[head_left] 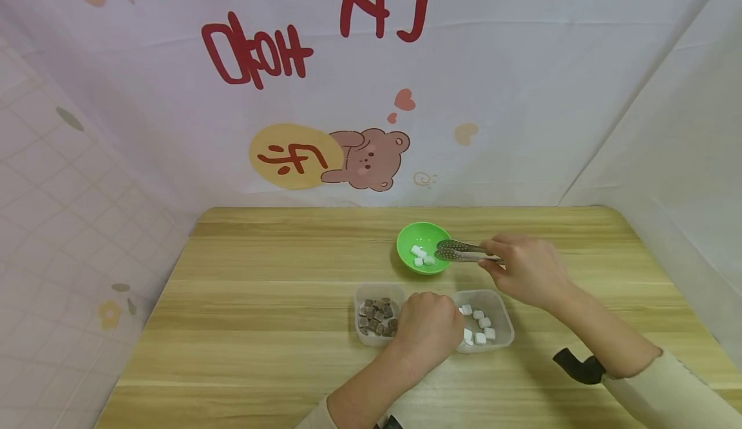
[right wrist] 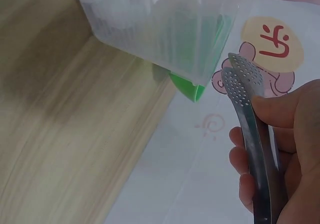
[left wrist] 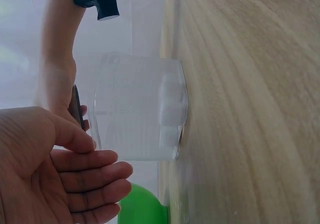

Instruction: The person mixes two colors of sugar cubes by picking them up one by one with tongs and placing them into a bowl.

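In the head view my right hand [head_left: 526, 268] grips metal tongs [head_left: 460, 256] by their arms. The perforated tips overlap the right rim of a green bowl [head_left: 408, 241], which has several white cubes [head_left: 422, 254] in it. The right wrist view shows the tongs [right wrist: 247, 106] with nothing between their tips. My left hand [head_left: 431, 326], fingers loosely curled and holding nothing, is over the left side of a clear container [head_left: 505, 332] of white cubes [head_left: 484, 322]. In the left wrist view, its thumb tip is right by the container's rim [left wrist: 96, 134].
To the left of that container stands another clear container [head_left: 357, 316], with several brown cubes [head_left: 377, 314] in it, partly hidden by the left hand. All stand on a wooden table [head_left: 261, 326], with a printed white cloth [head_left: 510, 94] behind.
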Demonstrator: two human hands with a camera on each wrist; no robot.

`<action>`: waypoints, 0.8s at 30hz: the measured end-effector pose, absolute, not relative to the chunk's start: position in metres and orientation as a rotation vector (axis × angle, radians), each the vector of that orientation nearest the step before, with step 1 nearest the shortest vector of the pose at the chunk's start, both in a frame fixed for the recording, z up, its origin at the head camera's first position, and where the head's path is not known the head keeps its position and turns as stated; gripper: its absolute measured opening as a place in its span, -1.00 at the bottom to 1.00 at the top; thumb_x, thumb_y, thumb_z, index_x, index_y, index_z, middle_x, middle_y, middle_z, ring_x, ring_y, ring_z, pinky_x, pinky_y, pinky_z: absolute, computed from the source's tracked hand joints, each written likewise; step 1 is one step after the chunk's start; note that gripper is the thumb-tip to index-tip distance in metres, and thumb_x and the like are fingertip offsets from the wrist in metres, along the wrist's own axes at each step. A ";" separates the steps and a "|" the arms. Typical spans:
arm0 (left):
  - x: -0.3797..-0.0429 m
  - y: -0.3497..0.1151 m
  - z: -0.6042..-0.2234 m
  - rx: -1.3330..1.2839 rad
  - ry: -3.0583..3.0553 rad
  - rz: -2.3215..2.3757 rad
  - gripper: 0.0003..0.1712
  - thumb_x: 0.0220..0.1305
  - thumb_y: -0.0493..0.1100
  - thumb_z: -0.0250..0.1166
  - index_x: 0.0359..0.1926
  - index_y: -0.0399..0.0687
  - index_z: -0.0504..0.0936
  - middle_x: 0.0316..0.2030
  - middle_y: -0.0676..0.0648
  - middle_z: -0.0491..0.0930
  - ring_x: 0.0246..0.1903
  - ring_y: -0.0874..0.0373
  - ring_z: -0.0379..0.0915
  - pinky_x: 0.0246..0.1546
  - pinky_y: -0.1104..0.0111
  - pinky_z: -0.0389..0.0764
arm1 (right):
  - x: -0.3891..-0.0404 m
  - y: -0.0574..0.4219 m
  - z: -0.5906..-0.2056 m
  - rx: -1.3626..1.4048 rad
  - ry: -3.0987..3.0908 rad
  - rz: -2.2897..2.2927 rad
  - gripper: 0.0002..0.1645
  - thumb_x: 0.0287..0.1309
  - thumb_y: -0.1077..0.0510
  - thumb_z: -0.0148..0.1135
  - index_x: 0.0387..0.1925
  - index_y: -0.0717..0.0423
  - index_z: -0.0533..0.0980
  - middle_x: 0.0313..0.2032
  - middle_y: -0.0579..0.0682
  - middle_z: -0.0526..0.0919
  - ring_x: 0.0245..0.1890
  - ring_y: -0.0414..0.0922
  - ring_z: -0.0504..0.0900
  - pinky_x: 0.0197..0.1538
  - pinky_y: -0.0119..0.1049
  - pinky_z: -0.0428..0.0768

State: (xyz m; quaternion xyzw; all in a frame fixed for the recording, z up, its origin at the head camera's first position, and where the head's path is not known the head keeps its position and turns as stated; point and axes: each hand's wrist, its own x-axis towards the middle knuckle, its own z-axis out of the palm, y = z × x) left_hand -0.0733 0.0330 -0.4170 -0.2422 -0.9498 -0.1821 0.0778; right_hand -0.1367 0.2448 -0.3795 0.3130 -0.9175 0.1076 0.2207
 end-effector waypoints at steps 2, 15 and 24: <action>-0.073 0.033 -0.418 -0.735 -2.821 -0.530 -0.46 0.24 -0.18 0.32 -0.85 0.11 0.36 -0.82 0.12 0.35 -0.76 0.20 0.32 -0.65 0.36 0.29 | -0.135 0.246 -0.380 0.868 -2.538 0.303 -0.78 -0.08 0.20 0.59 -0.33 0.05 0.71 -0.51 -0.23 0.61 -0.66 -0.38 0.36 -0.65 -0.40 0.23; -0.073 0.034 -0.419 -0.721 -2.834 -0.565 -0.43 0.27 -0.20 0.29 -0.85 0.10 0.30 -0.82 0.10 0.33 -0.75 0.19 0.27 -0.62 0.36 0.27 | -0.113 0.272 -0.363 0.912 -2.457 0.314 -0.67 -0.16 0.17 0.56 -0.24 0.08 0.74 -0.37 -0.12 0.74 -0.62 -0.24 0.55 -0.62 -0.32 0.42; -0.072 0.034 -0.419 -0.720 -2.828 -0.555 -0.43 0.27 -0.20 0.28 -0.85 0.09 0.28 -0.82 0.10 0.30 -0.76 0.19 0.26 -0.63 0.36 0.28 | -0.092 0.286 -0.353 0.956 -2.481 0.269 -0.36 0.51 -0.31 -0.02 -0.21 0.07 0.75 -0.32 -0.12 0.76 -0.55 -0.21 0.64 -0.60 -0.35 0.44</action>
